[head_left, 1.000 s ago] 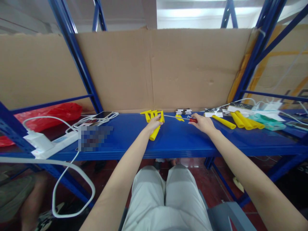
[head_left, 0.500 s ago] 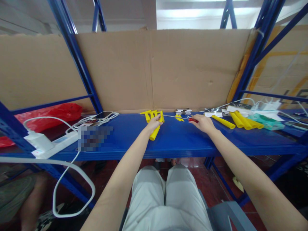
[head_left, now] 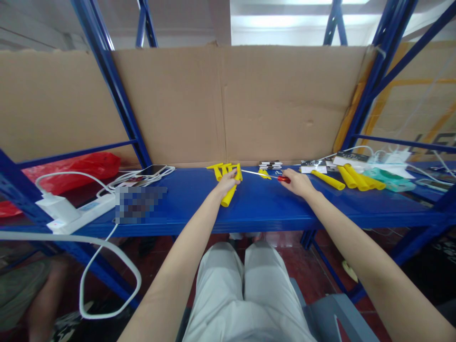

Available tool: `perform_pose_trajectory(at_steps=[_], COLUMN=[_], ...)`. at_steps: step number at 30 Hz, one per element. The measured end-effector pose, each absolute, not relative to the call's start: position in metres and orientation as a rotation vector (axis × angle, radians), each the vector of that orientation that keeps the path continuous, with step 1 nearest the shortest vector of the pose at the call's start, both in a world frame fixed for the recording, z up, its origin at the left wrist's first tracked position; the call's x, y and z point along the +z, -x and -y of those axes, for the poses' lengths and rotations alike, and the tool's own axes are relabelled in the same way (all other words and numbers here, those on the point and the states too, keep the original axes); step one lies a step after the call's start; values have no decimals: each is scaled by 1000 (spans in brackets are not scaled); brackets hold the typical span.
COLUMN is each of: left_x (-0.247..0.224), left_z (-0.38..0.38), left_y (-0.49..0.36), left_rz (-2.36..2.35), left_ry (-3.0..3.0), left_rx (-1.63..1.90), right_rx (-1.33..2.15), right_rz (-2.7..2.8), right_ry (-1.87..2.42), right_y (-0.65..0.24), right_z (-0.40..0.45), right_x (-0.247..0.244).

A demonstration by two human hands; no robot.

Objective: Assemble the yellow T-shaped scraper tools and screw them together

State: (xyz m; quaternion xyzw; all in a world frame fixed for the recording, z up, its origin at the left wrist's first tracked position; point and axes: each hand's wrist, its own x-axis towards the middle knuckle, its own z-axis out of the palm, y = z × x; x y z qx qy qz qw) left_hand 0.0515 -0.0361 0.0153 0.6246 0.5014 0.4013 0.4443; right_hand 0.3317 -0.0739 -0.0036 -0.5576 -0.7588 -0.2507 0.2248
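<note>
My left hand [head_left: 225,185] is closed around a yellow T-shaped piece with a tubular handle [head_left: 228,197], which lies on the blue shelf top and points toward me. In my right hand [head_left: 299,183] is a screwdriver [head_left: 284,179], its red handle gripped and its thin metal shaft aimed left. The shaft's tip reaches the head of the held piece; whether it sits in a screw is too small to tell. Similar yellow T-shaped pieces [head_left: 217,173] stand just behind my left hand. Small flat yellow parts [head_left: 264,174] lie behind the screwdriver shaft.
A stack of black-and-white packs [head_left: 270,165] sits near the cardboard wall [head_left: 171,104]. Yellow tubes [head_left: 327,180] and a green plastic bag [head_left: 392,179] are at the right. At the left are a white power strip [head_left: 85,213], coiled cables and a red bag [head_left: 78,171].
The view has shifted slightly. Both hands keep their grips, and the screwdriver stays pointed at the yellow piece with hardly any movement.
</note>
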Motion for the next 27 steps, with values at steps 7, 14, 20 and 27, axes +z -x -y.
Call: perform_pose_trajectory(at_steps=[7,14,20,27], left_x=[14,14,14,14], left_z=[36,36,36,37], left_y=[-52,-52,-52,-52], left_rz=[-1244,-1243,-1254,-1257], left_ry=[-1576,-1568,-1582,-1584], left_rx=[999,1008,1001,993], right_rx=[-698,-675,-697,-672], right_rz=[2107,2068,2126,2143], right_ry=[1585,1650,1647,1664], right_y=[-328,-327,-324,-324], right_z=[78,76,81,81], right_x=[-1,-2,1,1])
